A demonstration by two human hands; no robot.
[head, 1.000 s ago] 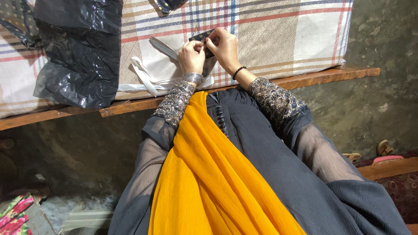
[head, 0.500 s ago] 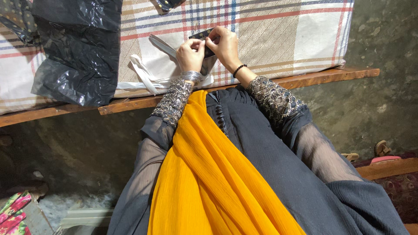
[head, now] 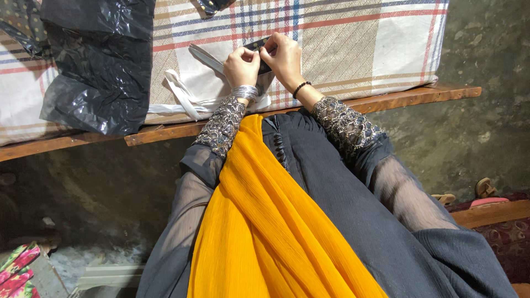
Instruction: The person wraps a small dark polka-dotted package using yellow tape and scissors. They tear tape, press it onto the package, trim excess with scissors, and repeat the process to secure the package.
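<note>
Black strip (head: 259,45) pinched at its end between both hands, over the checked cloth (head: 353,44) | left hand (head: 241,66) closed on it | right hand (head: 284,55) closed on it | black plastic bag (head: 94,66) lies well to the left

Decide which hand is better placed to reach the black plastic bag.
Left. The left hand lies nearer the bag; the right hand sits farther away. Both pinch a dark strip.

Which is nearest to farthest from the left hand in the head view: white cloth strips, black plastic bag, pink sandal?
From the left hand:
1. White cloth strips, just beside and below its wrist, on the checked mattress.
2. Black plastic bag, farther out to the left.
3. Pink sandal, far right, on the floor.
</note>
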